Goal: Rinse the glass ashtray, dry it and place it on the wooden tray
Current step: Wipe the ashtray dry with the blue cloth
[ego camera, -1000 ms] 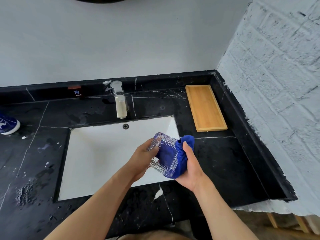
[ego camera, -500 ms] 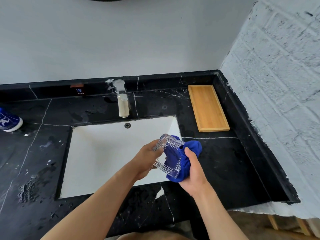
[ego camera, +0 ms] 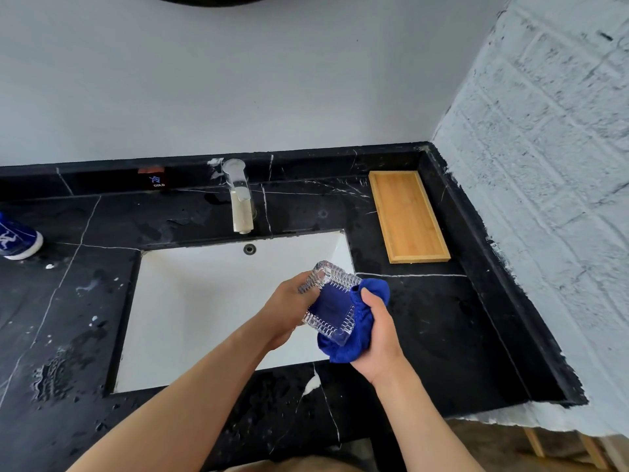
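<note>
A square cut-glass ashtray (ego camera: pixel 329 303) is held tilted over the right front part of the white sink (ego camera: pixel 190 301). My left hand (ego camera: pixel 287 306) grips its left edge. My right hand (ego camera: pixel 376 330) holds a blue cloth (ego camera: pixel 354 338) pressed against the ashtray's right and under side; the blue shows through the glass. The wooden tray (ego camera: pixel 406 216) lies bare on the black marble counter (ego camera: pixel 435 318), at the back right by the corner.
A metal tap (ego camera: pixel 240 199) stands behind the sink. A blue and white object (ego camera: pixel 15 238) lies at the far left of the counter. Water drops and puddles cover the counter's left side. A rough white brick wall (ego camera: pixel 544 165) bounds the right.
The ashtray has been turned in my hands, its face now more towards me, and the cloth has shifted lower around its right side. Both hands stay over the sink's right front.
</note>
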